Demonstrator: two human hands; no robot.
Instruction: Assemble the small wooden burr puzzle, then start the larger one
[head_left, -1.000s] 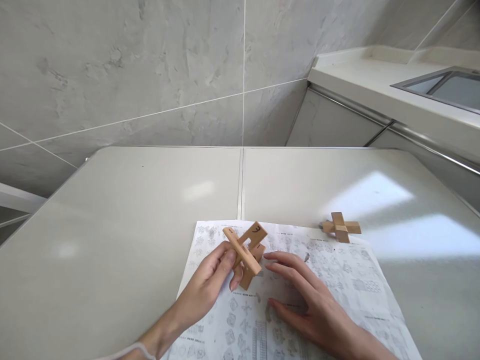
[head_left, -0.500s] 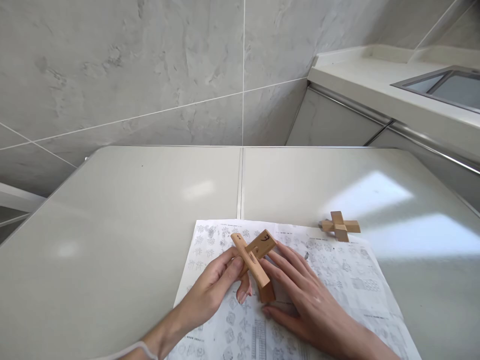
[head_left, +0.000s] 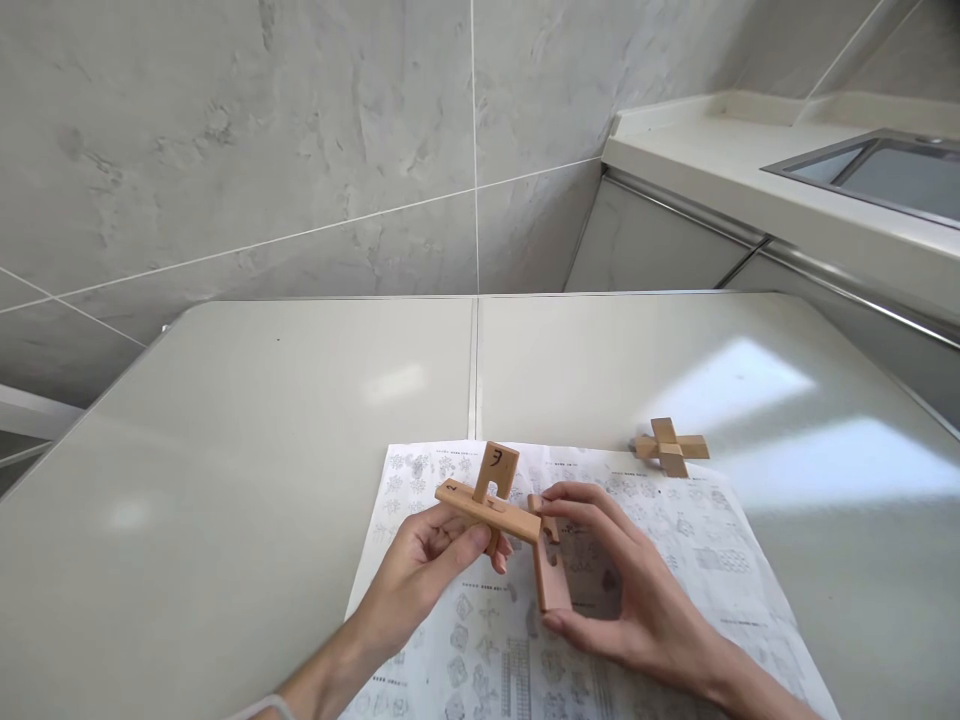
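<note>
My left hand [head_left: 424, 570] pinches two interlocked wooden puzzle pieces over the paper. One is a long piece [head_left: 469, 505] marked 2, tilted down to the right; the other, a notched piece [head_left: 499, 465] marked 3, passes through it and sticks up. My right hand [head_left: 630, 580] grips a third notched wooden puzzle piece [head_left: 553, 585] by its two ends, fingers on the far end and thumb on the near end. This piece is just right of the long piece's tip; whether they touch I cannot tell.
A printed sheet [head_left: 420, 640] with small puzzle drawings lies under my hands on the white table [head_left: 225, 430]. An assembled wooden cross puzzle [head_left: 670, 448] rests at the sheet's far right edge. Beyond the table are a grey tiled wall [head_left: 300, 130] and a counter [head_left: 690, 150] with a sink.
My left hand has turned the interlocked pair, so the piece marked 3 now points up. My right hand has drawn away to the right, with the third piece between its fingers and thumb.
</note>
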